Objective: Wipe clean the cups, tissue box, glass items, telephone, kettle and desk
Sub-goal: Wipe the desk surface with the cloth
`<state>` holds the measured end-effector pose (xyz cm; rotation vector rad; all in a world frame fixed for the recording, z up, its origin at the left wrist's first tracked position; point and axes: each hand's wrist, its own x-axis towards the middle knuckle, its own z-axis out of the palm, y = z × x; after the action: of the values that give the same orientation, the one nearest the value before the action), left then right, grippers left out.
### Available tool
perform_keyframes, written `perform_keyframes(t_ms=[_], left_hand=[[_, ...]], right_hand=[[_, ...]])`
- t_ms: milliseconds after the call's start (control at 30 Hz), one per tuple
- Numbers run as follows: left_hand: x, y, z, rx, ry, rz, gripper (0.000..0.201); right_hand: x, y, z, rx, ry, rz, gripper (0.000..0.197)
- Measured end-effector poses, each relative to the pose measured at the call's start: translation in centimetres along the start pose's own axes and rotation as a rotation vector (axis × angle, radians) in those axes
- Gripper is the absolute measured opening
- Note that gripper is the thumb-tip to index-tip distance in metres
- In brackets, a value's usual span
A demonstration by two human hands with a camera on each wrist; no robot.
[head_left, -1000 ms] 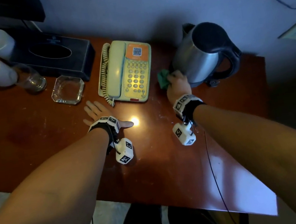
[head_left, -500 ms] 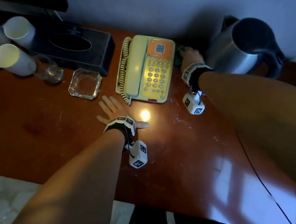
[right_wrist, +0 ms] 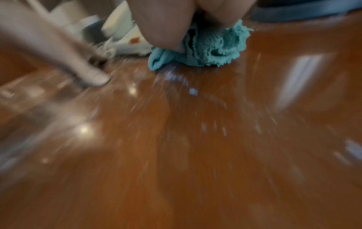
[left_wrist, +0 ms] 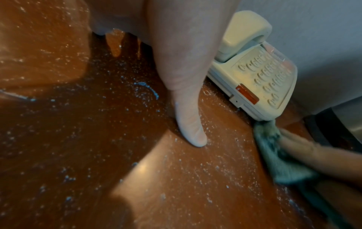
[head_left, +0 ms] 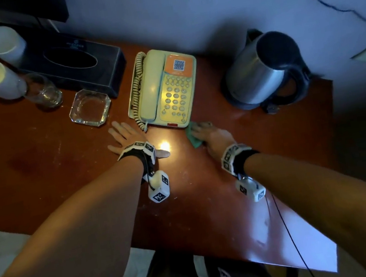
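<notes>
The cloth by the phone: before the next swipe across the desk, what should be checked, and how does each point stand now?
1. Cloth under the right hand, flat on the desk: ok.
2. Left hand lies flat on the wood, beside the wiping path: ok.
3. Telephone touches the cloth's far edge; a swipe may nudge it: not ok.
4. White specks remain on the wood in the left wrist view: not ok.
5. Kettle stands apart from the cloth: ok.
6. Cloth dampness: cannot tell.
</notes>
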<state>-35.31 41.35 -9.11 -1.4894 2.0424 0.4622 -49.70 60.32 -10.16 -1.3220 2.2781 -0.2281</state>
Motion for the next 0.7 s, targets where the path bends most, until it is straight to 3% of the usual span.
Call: perform_keyframes(t_ms=[67,133,200,267,333,433,500,600,667,700], left_hand=[[0.0,0.0,0.0,-0.005,-0.006,-0.001,0.143],[-0.1,0.1,0.0,-0.001,-0.003,0.006,0.142],[0.0,0.2,0.3,-0.020,0.030,0.010,0.134],[0.2,0.2,0.7,-0.033,0.073,0.007,0.122],[0.1,0.1,0.6,-0.016,0.040,0.016,0.130],[-0.5,-0.2,-0.3,0.016,-0.041,0.050,0.158],[-0.7,-0.3,-0.6,0.017,-0.059,0.068,0.165],[-0.4,-0.4,-0.1,-0.007,-0.022,0.065,0.154],[-0.2,-0.5,0.0,-0.022,0.012,0.054,0.148],[-0.3,-0.6,-0.1,-0.018,0.001,0.056,0.154]], right_hand=[[-0.8,0.0,0.3,-0.001,-0.032,-0.079,0.055],[-0.4,-0.4,-1.1,0.058,0.035,-0.021,0.036],[0.8,-0.7,-3.1,0.137,0.231,0.037,0.026],[2.6,-0.7,-4.7,0.215,0.453,0.073,0.030],[4.7,0.1,-5.6,0.252,0.534,0.159,0.038],[6.7,1.4,-5.3,0.178,0.332,0.313,0.055],[6.7,1.8,-3.7,0.117,0.206,0.335,0.057],[4.3,1.2,-1.1,0.065,0.142,0.286,0.063],[1.6,0.2,0.2,0.081,0.138,0.209,0.055],[0.2,-0.1,0.8,0.090,0.142,0.140,0.050]])
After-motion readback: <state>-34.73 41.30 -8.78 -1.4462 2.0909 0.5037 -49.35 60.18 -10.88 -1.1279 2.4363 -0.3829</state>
